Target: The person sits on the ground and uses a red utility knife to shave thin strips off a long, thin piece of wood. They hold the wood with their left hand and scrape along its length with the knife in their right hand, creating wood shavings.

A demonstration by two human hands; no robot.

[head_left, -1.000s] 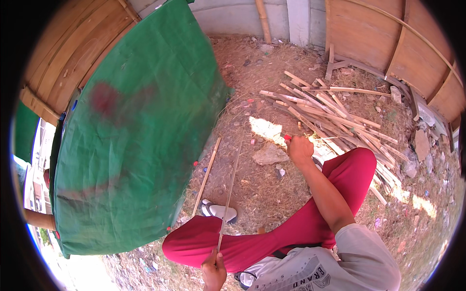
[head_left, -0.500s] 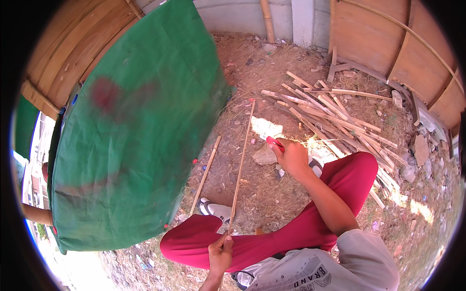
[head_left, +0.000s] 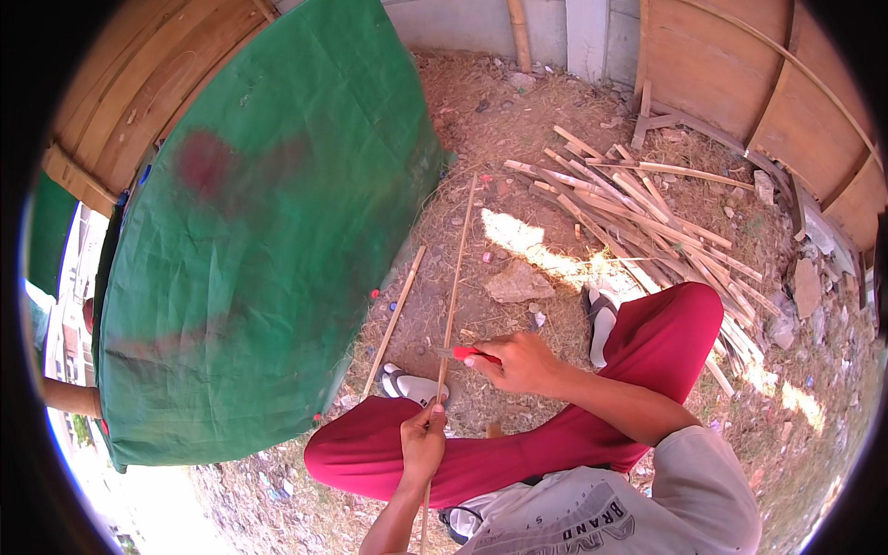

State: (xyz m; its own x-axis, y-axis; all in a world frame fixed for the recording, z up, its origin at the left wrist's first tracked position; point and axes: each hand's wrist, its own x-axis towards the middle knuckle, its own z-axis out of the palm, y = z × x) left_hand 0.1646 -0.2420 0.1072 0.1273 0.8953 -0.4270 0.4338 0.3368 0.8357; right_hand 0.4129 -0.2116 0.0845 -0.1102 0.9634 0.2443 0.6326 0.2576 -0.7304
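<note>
My left hand (head_left: 423, 446) is closed round the lower part of a long thin bamboo strip (head_left: 459, 254), which runs away from me over my lap and the ground. In my right hand (head_left: 520, 363) is a red-handled utility knife (head_left: 476, 355), gripped with its blade pointing left. The blade lies at the strip, a little beyond my left hand; whether it touches cannot be made out. A second, shorter bamboo strip (head_left: 396, 319) lies to the left, beside my sandalled foot (head_left: 414, 386).
A heap of bamboo strips (head_left: 638, 208) lies on the ground at the far right. A large green tarpaulin (head_left: 250, 277) hangs close on the left. A flat stone (head_left: 518, 282) lies ahead. Wooden panels (head_left: 731, 74) and a pale wall (head_left: 462, 28) stand behind.
My right hand has brought the knife left and nearer to me, from beyond the strip's side to the strip. My left hand has shifted slightly away from me, still gripping the strip.
</note>
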